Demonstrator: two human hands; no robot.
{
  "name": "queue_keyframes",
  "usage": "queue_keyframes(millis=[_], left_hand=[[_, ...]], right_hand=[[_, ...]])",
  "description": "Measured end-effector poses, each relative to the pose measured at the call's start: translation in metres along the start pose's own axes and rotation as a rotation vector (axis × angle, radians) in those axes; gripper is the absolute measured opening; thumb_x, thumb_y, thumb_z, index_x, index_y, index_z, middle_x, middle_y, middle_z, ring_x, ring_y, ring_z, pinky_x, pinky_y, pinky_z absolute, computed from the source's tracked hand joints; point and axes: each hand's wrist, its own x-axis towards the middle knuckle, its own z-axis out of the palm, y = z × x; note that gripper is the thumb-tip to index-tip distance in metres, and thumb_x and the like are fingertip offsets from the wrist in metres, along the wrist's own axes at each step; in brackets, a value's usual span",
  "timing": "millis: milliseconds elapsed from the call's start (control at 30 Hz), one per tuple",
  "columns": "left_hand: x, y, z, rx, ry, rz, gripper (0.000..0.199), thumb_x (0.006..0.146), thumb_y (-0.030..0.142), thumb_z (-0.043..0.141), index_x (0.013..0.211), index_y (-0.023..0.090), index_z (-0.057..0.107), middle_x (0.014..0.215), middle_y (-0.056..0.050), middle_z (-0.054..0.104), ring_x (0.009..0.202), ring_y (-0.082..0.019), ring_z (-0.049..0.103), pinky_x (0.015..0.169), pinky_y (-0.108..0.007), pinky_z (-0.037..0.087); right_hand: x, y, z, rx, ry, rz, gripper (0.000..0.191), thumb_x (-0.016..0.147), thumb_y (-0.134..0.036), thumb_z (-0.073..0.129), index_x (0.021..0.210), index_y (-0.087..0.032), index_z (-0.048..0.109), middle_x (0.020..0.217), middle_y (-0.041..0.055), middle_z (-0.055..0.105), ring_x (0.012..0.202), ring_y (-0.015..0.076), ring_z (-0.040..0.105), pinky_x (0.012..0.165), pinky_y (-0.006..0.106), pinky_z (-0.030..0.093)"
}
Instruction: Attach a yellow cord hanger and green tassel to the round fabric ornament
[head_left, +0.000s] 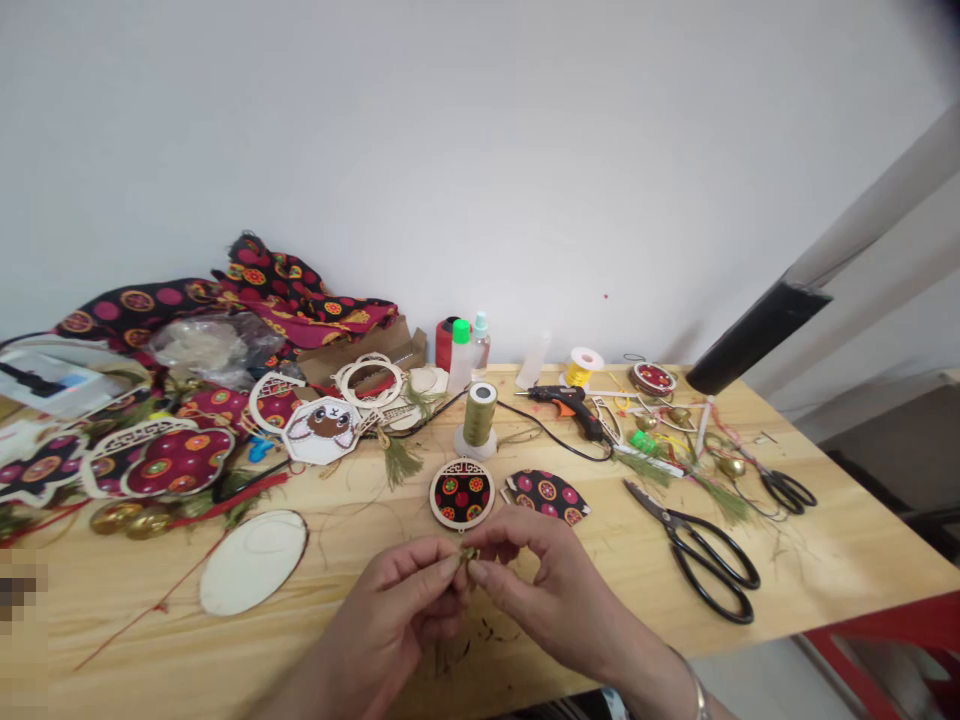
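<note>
My left hand (409, 600) and my right hand (536, 580) meet near the table's front edge, thumbs and fingers pinched on a small olive-gold piece (469, 556), mostly hidden by the fingertips. Just beyond the hands lies a round wooden-framed ornament (462, 494) with dark flowered fabric. To its right is a leaf-shaped patterned fabric piece (547, 496). An olive thread spool (480, 418) stands upright behind the round ornament. Dark scraps (484, 635) lie on the wood under my hands.
Black-handled scissors (697, 550) lie at right, smaller scissors (784, 490) beyond. A glue gun (566, 405) rests near a yellow spool (583, 368). A white oval (255, 562), lamb-faced octagon (322, 432) and flowered fabric (285, 290) are at left. Bottles (461, 360) stand by the wall.
</note>
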Motion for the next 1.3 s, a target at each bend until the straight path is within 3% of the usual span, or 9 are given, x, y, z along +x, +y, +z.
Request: queue_keyframes(millis=[200,433,567,733,1100,1300], left_hand=[[0.001,-0.002,-0.001,0.055,-0.006,-0.015,0.027,0.062,0.035,0.08,0.059,0.012,0.066,0.058,0.001,0.053,0.052,-0.007,0.04,0.049,-0.018,0.029],[0.001,-0.004,-0.001,0.095,0.02,0.014,0.031,0.062,0.039,0.08,0.059,0.012,0.066,0.057,0.002,0.054,0.05,-0.007,0.036,0.047,-0.018,0.025],[0.002,-0.004,-0.004,0.185,0.028,0.064,0.031,0.066,0.042,0.077,0.062,0.014,0.066,0.058,0.002,0.052,0.054,-0.009,0.036,0.051,-0.02,0.028],[0.002,-0.007,-0.012,0.299,-0.037,0.1,0.031,0.076,0.044,0.068,0.065,0.015,0.064,0.057,0.003,0.046,0.056,-0.011,0.034,0.053,-0.021,0.029],[0.001,-0.007,-0.008,0.245,-0.042,0.08,0.029,0.073,0.041,0.07,0.065,0.014,0.066,0.059,0.003,0.049,0.055,-0.01,0.035,0.052,-0.021,0.028],[0.0,-0.009,-0.009,0.199,-0.029,0.066,0.028,0.072,0.04,0.072,0.065,0.014,0.067,0.06,0.002,0.051,0.056,-0.01,0.036,0.053,-0.021,0.028]], right_hand=[[-0.001,0.0,0.001,-0.132,0.023,-0.016,0.014,0.075,-0.006,0.058,0.074,-0.017,0.065,0.069,-0.0001,0.063,0.066,0.0123,0.057,0.06,0.022,0.044],[-0.004,0.005,0.006,-0.344,0.123,-0.212,0.012,0.077,-0.008,0.056,0.074,-0.019,0.058,0.072,0.0012,0.062,0.069,0.0149,0.057,0.062,0.025,0.041],[-0.006,0.006,0.011,-0.492,0.18,-0.319,0.013,0.082,-0.009,0.049,0.077,-0.019,0.055,0.074,0.0034,0.062,0.071,0.0178,0.055,0.068,0.031,0.04],[-0.007,0.005,0.01,-0.46,0.189,-0.311,0.014,0.081,-0.007,0.048,0.078,-0.02,0.053,0.076,0.0029,0.061,0.074,0.0178,0.055,0.07,0.03,0.038],[-0.009,0.004,0.009,-0.439,0.179,-0.316,0.015,0.08,-0.005,0.049,0.076,-0.019,0.052,0.074,0.0026,0.06,0.072,0.017,0.053,0.067,0.029,0.037],[-0.009,0.004,0.006,-0.402,0.109,-0.289,0.015,0.08,-0.005,0.05,0.079,-0.02,0.052,0.078,0.0022,0.061,0.078,0.017,0.054,0.067,0.028,0.038]])
